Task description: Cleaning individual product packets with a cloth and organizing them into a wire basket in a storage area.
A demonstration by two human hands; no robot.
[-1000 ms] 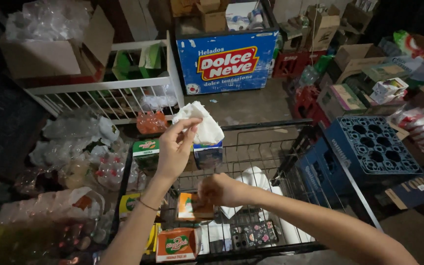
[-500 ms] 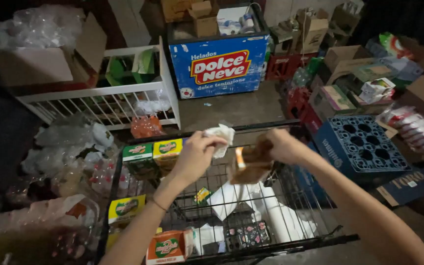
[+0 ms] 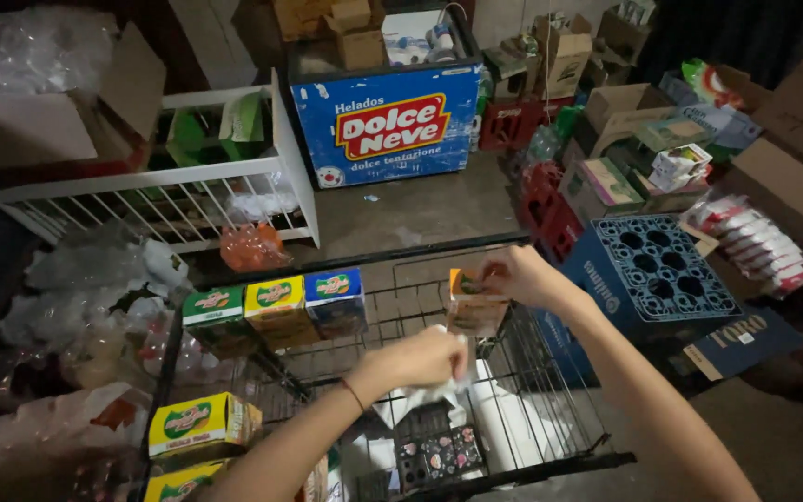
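At nine o'clock from my hands, three small cardboard boxes (image 3: 276, 302) in green, yellow and blue stand side by side on the black wire rack (image 3: 550, 409). My left hand (image 3: 420, 361) is closed on a crumpled white cloth (image 3: 411, 404) at centre. At two o'clock, my right hand (image 3: 513, 276) pinches an orange-topped brown carton (image 3: 474, 307) upright over the rack.

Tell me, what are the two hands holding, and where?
The right hand grips an orange carton by its top edge. The left hand clutches a white cloth at its upper end.
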